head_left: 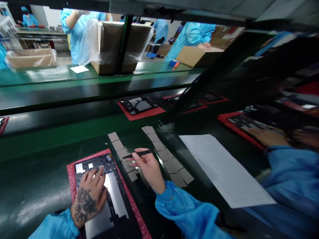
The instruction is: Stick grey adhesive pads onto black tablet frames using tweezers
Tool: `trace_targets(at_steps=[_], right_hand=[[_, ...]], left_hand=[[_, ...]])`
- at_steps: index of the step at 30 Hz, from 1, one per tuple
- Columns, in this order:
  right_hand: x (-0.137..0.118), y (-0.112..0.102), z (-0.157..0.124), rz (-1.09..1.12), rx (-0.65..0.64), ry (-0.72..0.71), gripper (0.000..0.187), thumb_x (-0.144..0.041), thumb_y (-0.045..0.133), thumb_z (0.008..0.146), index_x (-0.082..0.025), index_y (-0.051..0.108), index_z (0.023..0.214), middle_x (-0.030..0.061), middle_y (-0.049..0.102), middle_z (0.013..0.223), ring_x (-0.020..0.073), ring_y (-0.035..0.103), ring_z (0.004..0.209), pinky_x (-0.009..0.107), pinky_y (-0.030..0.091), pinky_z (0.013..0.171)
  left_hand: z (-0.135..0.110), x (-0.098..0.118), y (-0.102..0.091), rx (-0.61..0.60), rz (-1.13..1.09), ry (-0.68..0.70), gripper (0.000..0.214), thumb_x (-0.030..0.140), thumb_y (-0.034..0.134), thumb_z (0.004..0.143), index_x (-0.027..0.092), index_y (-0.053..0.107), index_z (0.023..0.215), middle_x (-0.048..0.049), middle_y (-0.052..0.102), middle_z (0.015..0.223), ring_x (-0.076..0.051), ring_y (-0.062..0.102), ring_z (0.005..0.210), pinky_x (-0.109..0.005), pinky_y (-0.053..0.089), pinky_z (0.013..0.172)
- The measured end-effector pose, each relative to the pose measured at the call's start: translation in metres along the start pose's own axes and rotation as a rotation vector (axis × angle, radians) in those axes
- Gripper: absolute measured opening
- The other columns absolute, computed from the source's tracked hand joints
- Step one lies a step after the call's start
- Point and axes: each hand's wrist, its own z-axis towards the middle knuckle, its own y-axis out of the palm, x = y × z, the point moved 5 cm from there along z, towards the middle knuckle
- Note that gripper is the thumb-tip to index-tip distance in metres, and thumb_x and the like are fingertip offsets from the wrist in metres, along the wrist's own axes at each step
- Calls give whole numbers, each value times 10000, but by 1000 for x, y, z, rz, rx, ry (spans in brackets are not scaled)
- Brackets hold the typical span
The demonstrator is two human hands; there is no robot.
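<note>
My left hand [89, 196] lies with its fingers stretched out over an opened tablet [117, 194], whose silver and black inner parts show. Under the tablet is a sheet of pink bubble wrap [71, 179]. Black tweezers [144, 153] are pinched in my right hand [151, 169], their tip pointing left over a strip of grey square pieces [117, 144]. Whether the tip touches a piece I cannot tell. A second strip of grey squares [163, 154] lies to the right of that hand.
A white paper sheet [221, 169] lies at right, beside a co-worker's blue sleeve [294, 179] and hand over another red-wrapped device [244, 124]. Further tablets on red wrap [139, 105] lie beyond. A slanting dark post [211, 76] and cardboard boxes [108, 46] stand farther back.
</note>
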Motion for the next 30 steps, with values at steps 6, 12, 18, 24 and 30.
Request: trace_targets(at_steps=[6,12,18,24,30], right_hand=[[23,-65,-10,-55,43,126,596,-600,822,516,-163,546,812,30,662,716,208,682,669,274,573,556],[41,-70,-20,-72,33,47,521,-587,786,608,-157,577,815,38,667,724,205,687,678,268,577,584],[40,-64,-20,-76,-10,1,460,-561,770,658,-170,592,822,42,674,714,223,690,672,296,588,595],[38,-60,-17,-34,-19,77,502,-595,792,590,-179,582,777,45,677,689,233,686,638,315,583,576],[39,-60,-19,13,5,116,514,-596,809,559,-184,573,755,34,666,657,227,668,588,333,579,560]], left_hand=[[23,-1,-10,-8,35,93,475,262,477,860,80,503,1299,-129,486,1349,-371,271,1334,-620,140,1091],[44,47,19,-169,-9,334,591,611,435,905,229,485,1353,-53,388,1445,-381,183,1371,-651,1,1088],[50,52,43,-277,-78,347,630,656,368,908,238,471,1368,-76,394,1438,-401,224,1353,-695,102,1050],[50,52,41,-259,-68,343,612,652,385,905,251,491,1355,-81,405,1428,-368,239,1357,-661,58,1082],[49,51,47,-314,-100,307,611,660,355,911,274,462,1372,-57,367,1457,-389,227,1358,-681,109,1059]])
